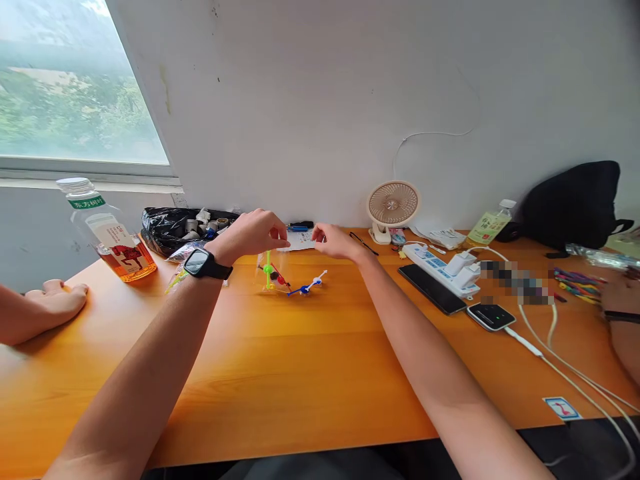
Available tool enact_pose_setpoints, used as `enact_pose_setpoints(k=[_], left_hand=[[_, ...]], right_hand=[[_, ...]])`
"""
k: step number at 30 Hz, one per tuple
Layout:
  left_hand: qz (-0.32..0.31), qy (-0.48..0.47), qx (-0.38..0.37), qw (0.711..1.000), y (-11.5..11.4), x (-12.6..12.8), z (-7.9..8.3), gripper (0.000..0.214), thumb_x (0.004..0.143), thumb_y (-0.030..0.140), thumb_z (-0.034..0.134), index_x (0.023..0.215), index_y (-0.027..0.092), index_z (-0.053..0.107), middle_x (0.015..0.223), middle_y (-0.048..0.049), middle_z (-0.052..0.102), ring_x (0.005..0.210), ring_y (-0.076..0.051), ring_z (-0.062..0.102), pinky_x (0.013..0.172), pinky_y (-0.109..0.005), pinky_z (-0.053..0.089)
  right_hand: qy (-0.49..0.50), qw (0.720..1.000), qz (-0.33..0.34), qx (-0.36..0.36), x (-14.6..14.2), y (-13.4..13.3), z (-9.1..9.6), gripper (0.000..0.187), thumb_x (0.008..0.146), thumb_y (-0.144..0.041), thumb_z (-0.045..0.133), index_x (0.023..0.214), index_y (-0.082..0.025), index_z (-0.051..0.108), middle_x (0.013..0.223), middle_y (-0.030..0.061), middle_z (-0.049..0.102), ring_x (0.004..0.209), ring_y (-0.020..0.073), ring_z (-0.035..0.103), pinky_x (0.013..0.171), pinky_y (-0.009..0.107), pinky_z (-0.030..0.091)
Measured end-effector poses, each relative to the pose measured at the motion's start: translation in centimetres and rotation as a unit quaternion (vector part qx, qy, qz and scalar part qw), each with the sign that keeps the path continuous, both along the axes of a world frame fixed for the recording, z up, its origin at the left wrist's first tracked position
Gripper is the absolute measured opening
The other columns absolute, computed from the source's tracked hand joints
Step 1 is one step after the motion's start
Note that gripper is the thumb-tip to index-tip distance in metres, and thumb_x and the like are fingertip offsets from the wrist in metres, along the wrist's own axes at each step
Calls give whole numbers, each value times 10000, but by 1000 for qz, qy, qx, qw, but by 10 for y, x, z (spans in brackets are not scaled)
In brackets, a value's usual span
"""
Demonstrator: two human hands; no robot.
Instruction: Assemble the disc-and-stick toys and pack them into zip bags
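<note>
My left hand (pixel 256 233), with a dark watch on its wrist, is closed in a pinch at the top of a small clear plastic bag (pixel 261 273). A bright green piece (pixel 269 272) and a red piece (pixel 281 279) show in or behind the bag. To the right, my right hand (pixel 334 240) hovers above the table with thumb and fingers curled together; whatever lies between them is too small to make out. Below and between the hands, joined blue and white plastic pieces (pixel 309 288) lie on the table.
A tea bottle (pixel 113 240) and a black bag of parts (pixel 165 227) stand left, near another person's hand (pixel 57 303). Rightward are a fan (pixel 393 204), power strip (pixel 437 268), phone (pixel 431 289), cables, colourful strips (pixel 577 283) and another person's arm (pixel 623 327).
</note>
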State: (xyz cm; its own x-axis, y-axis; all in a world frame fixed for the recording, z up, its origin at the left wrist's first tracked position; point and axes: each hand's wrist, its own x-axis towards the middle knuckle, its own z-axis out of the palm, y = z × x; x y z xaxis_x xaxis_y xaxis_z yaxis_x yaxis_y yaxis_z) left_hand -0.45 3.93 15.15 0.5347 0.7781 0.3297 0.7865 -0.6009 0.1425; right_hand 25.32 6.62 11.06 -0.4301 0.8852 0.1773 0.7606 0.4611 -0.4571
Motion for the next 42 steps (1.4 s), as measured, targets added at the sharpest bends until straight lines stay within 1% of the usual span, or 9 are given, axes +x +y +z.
enact_pose_setpoints(k=[5,8,15,19,23,26,32,38,42], left_hand=[[12,-2,19,1000,0,-1,0,180,838,440,758,847,280,842,757,-6,746,602,-155,576,580,-273,354],[-2,-14,10,1000,1,3,-2,190,852,425,750,859,263,848,767,-18,760,619,-159,604,597,-269,380],[-59,-37,-4,998,0,14,-8,218,902,421,708,902,257,851,772,-17,763,645,-153,633,611,-259,410],[-81,-32,-33,996,-2,14,-6,214,879,361,701,986,259,856,784,-19,773,683,-161,669,611,-245,434],[-96,-43,-21,994,-6,19,-5,219,892,290,668,998,270,859,808,-14,788,697,-162,682,641,-254,450],[-95,-48,18,994,-10,29,-6,198,924,293,660,965,270,853,847,-7,802,690,-156,679,653,-261,437],[-93,-33,53,994,-14,38,-11,202,966,326,653,976,268,846,863,-18,808,675,-164,673,652,-275,411],[-70,-24,51,996,-11,33,-9,209,947,338,648,957,260,842,856,-23,801,698,-170,680,645,-269,417],[-26,-35,63,997,-9,28,-7,196,934,317,656,934,258,843,821,-15,791,690,-163,672,639,-265,405]], right_hand=[[-115,954,156,-228,1,2,-12,237,718,-172,795,951,-216,791,999,11,807,862,168,706,702,228,469],[-142,937,164,-274,2,3,-12,175,697,-276,862,842,-202,798,861,6,805,831,177,691,705,247,459],[-86,951,142,-262,27,5,6,384,710,-502,869,824,-157,743,855,65,778,785,177,661,693,264,486],[114,973,109,-170,42,-1,24,380,747,-513,837,837,-169,704,871,62,749,819,178,659,741,282,516],[388,920,57,-6,30,-3,34,408,727,-528,868,816,-192,653,870,30,708,838,168,662,817,317,568],[452,889,64,28,10,-4,34,419,710,-527,889,829,-196,661,909,35,719,842,166,671,813,322,591],[266,960,86,-30,-13,-13,30,298,745,-431,826,798,-156,724,763,29,707,600,111,551,553,242,447],[150,988,31,34,5,-9,29,248,857,-389,665,819,-158,749,778,25,706,647,122,536,598,251,394],[9,987,97,-130,13,0,15,181,818,-248,639,915,-173,772,945,47,757,851,165,633,685,236,446]])
